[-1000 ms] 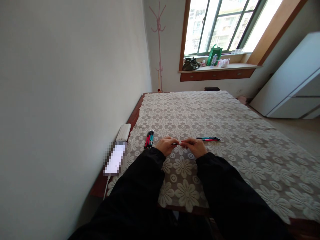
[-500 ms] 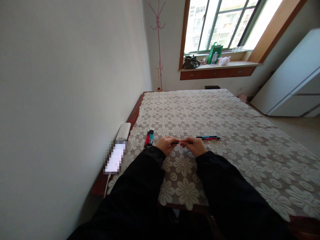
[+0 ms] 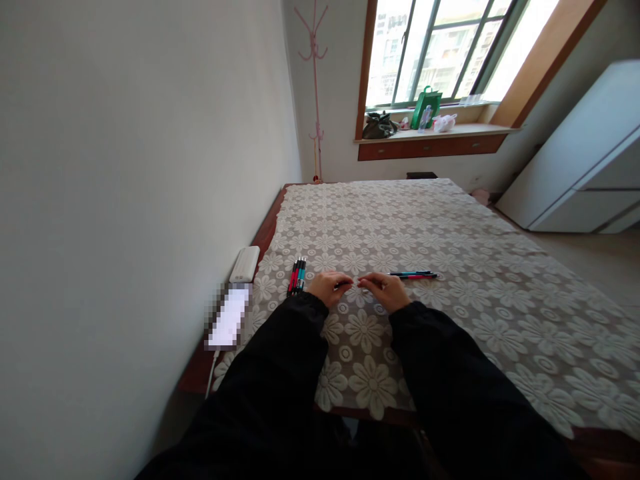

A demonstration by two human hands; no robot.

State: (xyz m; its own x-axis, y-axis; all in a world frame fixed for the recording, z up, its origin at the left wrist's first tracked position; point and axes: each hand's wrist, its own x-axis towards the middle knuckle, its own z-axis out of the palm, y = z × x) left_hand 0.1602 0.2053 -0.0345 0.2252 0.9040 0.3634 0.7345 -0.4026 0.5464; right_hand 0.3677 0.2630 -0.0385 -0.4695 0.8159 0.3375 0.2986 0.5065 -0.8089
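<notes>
Pen point(image 3: 345, 285), 1 item, dark barrel, thin: pinched at the fingertips of the left hand point(image 3: 327, 288). Its end points toward the right hand point(image 3: 384, 291), at 3 o'clock of the left. Right fingertips are curled together close to the pen's tip; whether they grip a small part or nothing is too small to tell. Both hands hover just above the tablecloth point(image 3: 450, 227), near the table's front edge, sleeves black.

Bundle of pens point(image 3: 297, 276), red, teal and black, lying side by side at 11 o'clock of the left hand, just beside it, tips pointing away from the person.

Loose pens point(image 3: 413, 274), 2 or so, teal and red, lying crosswise at 1 o'clock of the right hand, near but apart.

Power bank point(image 3: 245, 264), white, at 10 o'clock of the bundle, on bare table wood by the wall. Phone point(image 3: 229, 316), screen lit, at 9 o'clock of the left hand, cable trailing off the front edge.

Handling note, as judgement: fine work between 2 fingertips goes best with wrists rested on the cloth, barrel held level and steady in the left, and the right doing the small motion along the barrel's axis, so that no small piece slips into the lace pattern.
</notes>
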